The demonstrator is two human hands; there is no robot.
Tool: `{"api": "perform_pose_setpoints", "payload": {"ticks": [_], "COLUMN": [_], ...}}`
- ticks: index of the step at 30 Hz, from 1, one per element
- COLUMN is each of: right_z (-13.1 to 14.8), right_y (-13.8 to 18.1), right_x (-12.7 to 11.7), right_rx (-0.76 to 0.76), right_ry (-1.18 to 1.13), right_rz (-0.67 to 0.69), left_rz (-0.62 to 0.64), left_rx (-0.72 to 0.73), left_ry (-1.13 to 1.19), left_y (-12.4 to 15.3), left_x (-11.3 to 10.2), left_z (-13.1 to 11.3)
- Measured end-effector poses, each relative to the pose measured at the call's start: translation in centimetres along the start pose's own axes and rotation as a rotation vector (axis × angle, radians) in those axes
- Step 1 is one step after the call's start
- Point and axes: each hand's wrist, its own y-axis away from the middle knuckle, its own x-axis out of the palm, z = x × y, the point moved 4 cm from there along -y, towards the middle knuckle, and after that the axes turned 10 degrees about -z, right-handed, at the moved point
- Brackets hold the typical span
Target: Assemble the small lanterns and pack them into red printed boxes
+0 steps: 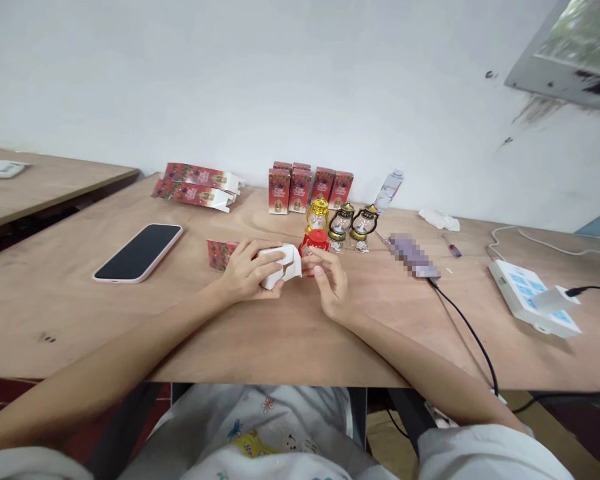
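My left hand (253,272) is closed around a small cardboard box (291,263), its white flaps towards my right hand. A red printed piece (219,253) sticks out left of that hand; I cannot tell whether it belongs to the same box. My right hand (331,280) has its fingers stretched towards the flaps, the thumb apart. Just behind these fingers is a red lantern (318,237), partly hidden. Beyond it stand a gold lantern (318,215) and two dark bronze lanterns (341,223), with small white tags by the bronze ones.
Several red printed boxes (279,192) stand near the wall. Flattened boxes (195,185) lie at the back left. A phone (139,253) rests at left; at right are a blurred-out purple item (414,255) with a black cable, a screwdriver (453,248), a bottle (390,189) and a power strip (533,297).
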Motion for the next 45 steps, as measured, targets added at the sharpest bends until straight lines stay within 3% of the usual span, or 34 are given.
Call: {"api": "perform_pose_setpoints", "payload": {"ticks": [6,14,30,45], "right_z": [-0.3,-1.0,-0.5,-1.0], "right_y": [-0.3,-0.2,0.0,0.2], "right_x": [0.6,1.0,1.2,1.5], "right_rx": [-0.034,0.151,0.228,0.265], "right_ry": [0.061,-0.045,-0.062,-0.03], "right_rz": [0.165,0.235,0.12,0.111], "left_rz": [0.013,0.063,0.099,0.101], "left_rx": [0.022,-0.023,0.008,0.048], "left_ry": [0.004,0.085,0.124,0.112], "left_y": [0.3,0.3,0.6,0.3], "left_x": [0.1,0.5,0.7,0.7], "left_z": [-0.1,-0.5,-0.7,-1.0]}}
